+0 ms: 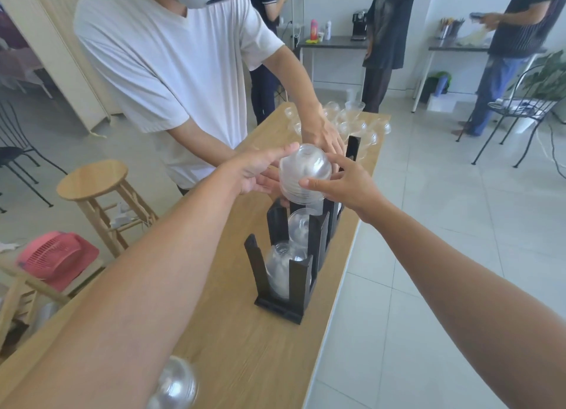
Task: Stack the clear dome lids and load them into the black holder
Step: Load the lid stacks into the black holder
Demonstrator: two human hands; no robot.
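Observation:
A stack of clear dome lids [304, 173] is held between my left hand [260, 171] and my right hand [344, 183], dome side up, just above the far end of the black holder [292, 281]. The holder stands on the wooden table [245, 347] and has clear lids in its near slot [280, 266] and middle slot [300, 226]. Several loose dome lids [358, 124] lie at the table's far end. One more clear lid [174, 387] sits blurred at the near edge, under my left forearm.
Another person in a white shirt [171, 71] stands across the table's left side, one hand [324, 136] reaching beside the holder's far post. A wooden stool [95, 182] and a pink fan [55, 257] stand left of the table. Tiled floor lies to the right.

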